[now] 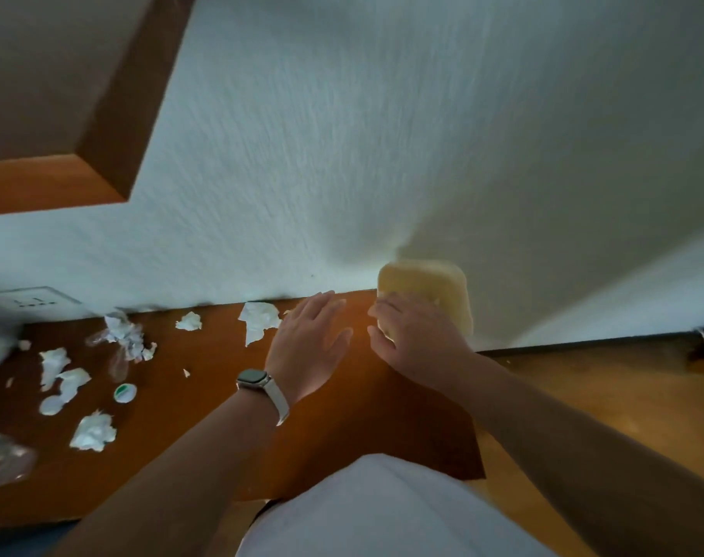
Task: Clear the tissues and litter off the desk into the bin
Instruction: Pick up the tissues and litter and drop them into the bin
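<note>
Several crumpled white tissues lie on the brown desk: one near the wall, a small one, others at the left and front left. A crumpled clear wrapper and a round white-and-green lid lie among them. A pale yellow bin stands against the wall just past the desk's right end. My right hand lies across the bin's near side, fingers fairly straight. My left hand, a watch on its wrist, hovers open over the desk beside the bin, holding nothing.
A white wall rises directly behind the desk, with a socket plate at the left. Clear plastic lies at the desk's front left edge. Wooden floor stretches to the right of the desk. A wooden frame hangs upper left.
</note>
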{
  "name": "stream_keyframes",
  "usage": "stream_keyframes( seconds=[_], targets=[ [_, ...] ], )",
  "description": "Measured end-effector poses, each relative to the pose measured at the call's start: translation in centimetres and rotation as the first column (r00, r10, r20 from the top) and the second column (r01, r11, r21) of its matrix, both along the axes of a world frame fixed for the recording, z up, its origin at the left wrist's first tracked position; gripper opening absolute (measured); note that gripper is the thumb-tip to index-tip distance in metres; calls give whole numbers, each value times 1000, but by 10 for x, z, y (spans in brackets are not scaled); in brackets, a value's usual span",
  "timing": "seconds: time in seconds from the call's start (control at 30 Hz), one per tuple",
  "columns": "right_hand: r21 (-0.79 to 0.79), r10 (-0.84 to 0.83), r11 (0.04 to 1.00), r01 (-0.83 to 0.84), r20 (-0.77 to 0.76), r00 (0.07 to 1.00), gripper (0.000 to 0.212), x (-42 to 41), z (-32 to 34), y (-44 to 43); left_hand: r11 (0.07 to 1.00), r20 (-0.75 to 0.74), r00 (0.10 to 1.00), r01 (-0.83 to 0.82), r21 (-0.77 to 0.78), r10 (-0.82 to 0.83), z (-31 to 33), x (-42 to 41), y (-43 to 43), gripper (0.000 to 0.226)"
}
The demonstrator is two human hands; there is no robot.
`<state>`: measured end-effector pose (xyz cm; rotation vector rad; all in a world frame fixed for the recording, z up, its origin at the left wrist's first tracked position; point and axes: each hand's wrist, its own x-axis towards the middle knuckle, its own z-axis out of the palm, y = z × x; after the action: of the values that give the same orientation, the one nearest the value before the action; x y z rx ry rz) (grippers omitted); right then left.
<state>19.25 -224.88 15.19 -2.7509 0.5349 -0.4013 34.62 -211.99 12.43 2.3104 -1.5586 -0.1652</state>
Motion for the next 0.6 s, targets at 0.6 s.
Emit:
stream_keyframes(
  seconds=[0.6],
  targets=[
    [-92,69,991,-95,-258,964,32,146,-87,46,948,118,993,-50,314,13,-88,122,65,46]
  ],
)
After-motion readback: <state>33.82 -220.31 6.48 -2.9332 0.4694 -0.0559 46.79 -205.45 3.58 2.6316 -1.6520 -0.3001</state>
